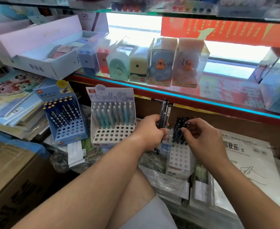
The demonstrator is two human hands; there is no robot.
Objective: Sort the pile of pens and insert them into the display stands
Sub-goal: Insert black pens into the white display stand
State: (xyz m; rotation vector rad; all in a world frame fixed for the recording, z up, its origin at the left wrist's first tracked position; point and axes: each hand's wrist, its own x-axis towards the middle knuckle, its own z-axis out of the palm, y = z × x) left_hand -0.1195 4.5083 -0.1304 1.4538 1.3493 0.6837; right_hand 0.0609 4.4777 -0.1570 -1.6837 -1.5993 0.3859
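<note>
Sorting pens into display stands: insertion step. A bundle of black pens (165, 111) stands upright in the grasp of the left hand (150, 132), whose fingers are curled round the barrels. The caps rise toward 12 o'clock and the tips show below the fist. At 3 o'clock of the bundle, just beside it, a white stand (180, 156) carries a cluster of standing pens (179, 129) in its rear rows, while its front rows of holes are bare. The right hand (203, 139) hovers over this cluster with thumb and forefinger curled. They appear to pinch the cap of one standing pen, though motion blur leaves the contact uncertain.

Judged step: a pen is being seated in the white stand, with the bundle held in reserve. The next move likely calls for drawing one pen from the bundle, lining its tip over a free hole next to the filled rows and pressing it straight down without tilting its neighbours.

At 9 o'clock of the bundle a pastel stand (111, 134) is partly filled. Further toward 9 o'clock a blue stand (70, 129) holds dark pens. At 12 o'clock a glass shelf (202, 100) bears boxed sharpeners (160, 63).
</note>
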